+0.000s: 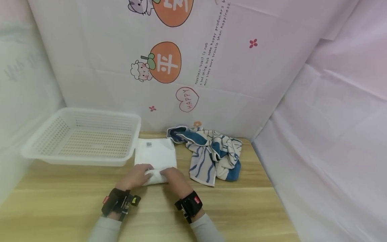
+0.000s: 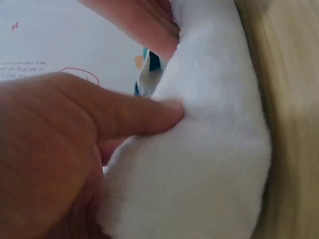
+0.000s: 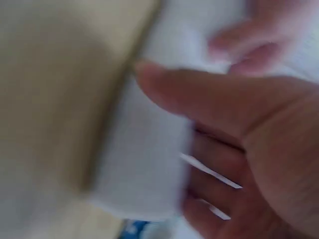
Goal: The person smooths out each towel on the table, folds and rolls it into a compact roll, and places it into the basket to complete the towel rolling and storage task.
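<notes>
A white towel [image 1: 156, 177], fuzzy in the left wrist view, is folded over into a thick band near the middle of the table. Its left end is in the grip of my left hand [image 1: 135, 176], with the thumb [image 2: 149, 117] pressed on top. My right hand [image 1: 177, 181] holds the other end; in the blurred right wrist view its thumb [image 3: 199, 94] lies across the band and the fingers are behind it. Beyond the band, a flat white rectangle [image 1: 157, 155] with a small grey square mark stretches away from me.
A white perforated plastic basket [image 1: 128, 160] stands at the left, its right side next to the white rectangle. Crumpled blue, white and beige patterned cloths [image 1: 208, 151] lie to the right. A printed white curtain [image 1: 223, 107] hangs behind the wooden table [image 1: 248, 211].
</notes>
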The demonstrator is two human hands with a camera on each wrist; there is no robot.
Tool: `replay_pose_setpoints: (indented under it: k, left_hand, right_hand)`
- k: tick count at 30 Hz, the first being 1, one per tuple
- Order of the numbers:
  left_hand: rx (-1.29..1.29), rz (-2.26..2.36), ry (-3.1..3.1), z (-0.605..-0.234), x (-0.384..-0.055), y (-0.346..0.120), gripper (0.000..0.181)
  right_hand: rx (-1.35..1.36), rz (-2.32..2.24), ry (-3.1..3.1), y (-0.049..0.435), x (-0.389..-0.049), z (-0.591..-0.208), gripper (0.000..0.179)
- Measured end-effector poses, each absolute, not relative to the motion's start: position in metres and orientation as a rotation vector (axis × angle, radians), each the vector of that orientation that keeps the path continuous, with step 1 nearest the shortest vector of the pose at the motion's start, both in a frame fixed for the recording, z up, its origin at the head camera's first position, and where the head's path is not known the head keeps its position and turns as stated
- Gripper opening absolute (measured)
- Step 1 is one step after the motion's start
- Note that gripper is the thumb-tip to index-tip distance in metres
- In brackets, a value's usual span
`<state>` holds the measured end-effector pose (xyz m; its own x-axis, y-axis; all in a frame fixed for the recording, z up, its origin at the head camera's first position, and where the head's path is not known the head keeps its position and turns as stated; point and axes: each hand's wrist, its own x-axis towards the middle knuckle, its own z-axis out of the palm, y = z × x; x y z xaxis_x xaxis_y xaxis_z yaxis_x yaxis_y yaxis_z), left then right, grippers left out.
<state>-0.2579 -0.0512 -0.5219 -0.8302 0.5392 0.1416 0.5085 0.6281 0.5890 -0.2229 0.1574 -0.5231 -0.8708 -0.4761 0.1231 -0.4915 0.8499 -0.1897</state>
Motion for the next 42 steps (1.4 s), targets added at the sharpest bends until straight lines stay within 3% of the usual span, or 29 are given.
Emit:
replay_pose_setpoints:
  k: [11,22,29,35,42]
  left_hand:
    - [0.831,0.95,2.808,-0.497,-0.243,-0.054,0.046]
    - [0.866,0.834,2.735,-0.504,-0.246,-0.051,0.024]
    - [0.794,0.917,2.64,-0.51,-0.256,-0.055,0.03]
    - [0.791,1.008,2.65,-0.513,-0.259,-0.058,0.028]
    - [0.849,1.027,2.741,-0.508,-0.256,-0.053,0.037]
  right_hand:
    - [0.799,0.444,-2.97,0.16,-0.241,-0.531,0.028]
    - [0.784,0.711,-3.12,0.159,-0.24,-0.526,0.026]
    - [0.803,0.52,-2.918,0.157,-0.236,-0.51,0.016]
    - [0.771,0.478,-3.008,0.16,-0.23,-0.512,0.038]
    - [0.812,0.71,-3.08,0.173,-0.237,-0.521,0.021]
